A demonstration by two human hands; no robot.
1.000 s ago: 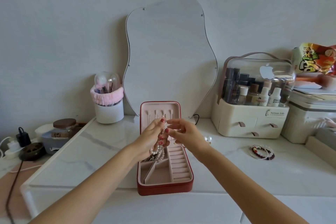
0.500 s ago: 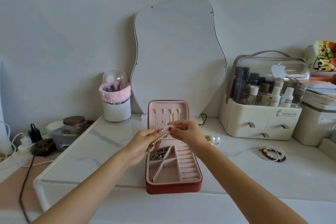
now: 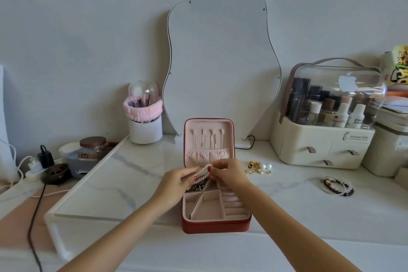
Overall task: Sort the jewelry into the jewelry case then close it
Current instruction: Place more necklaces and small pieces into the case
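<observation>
Both hands pinch the bunched pearl strand (image 3: 203,173), left hand (image 3: 176,183) and right hand (image 3: 228,173) at either end, directly above the back-left compartment of the open jewelry case (image 3: 215,225), straight below the fingers.

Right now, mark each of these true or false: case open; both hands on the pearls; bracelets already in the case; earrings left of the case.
1. The case is open. True.
2. The left hand and right hand both hold the pearls. True.
3. The bracelets are in the case. False: they lie on the table, right of it.
4. The earrings lie left of the case. False: they lie to its right.
</observation>
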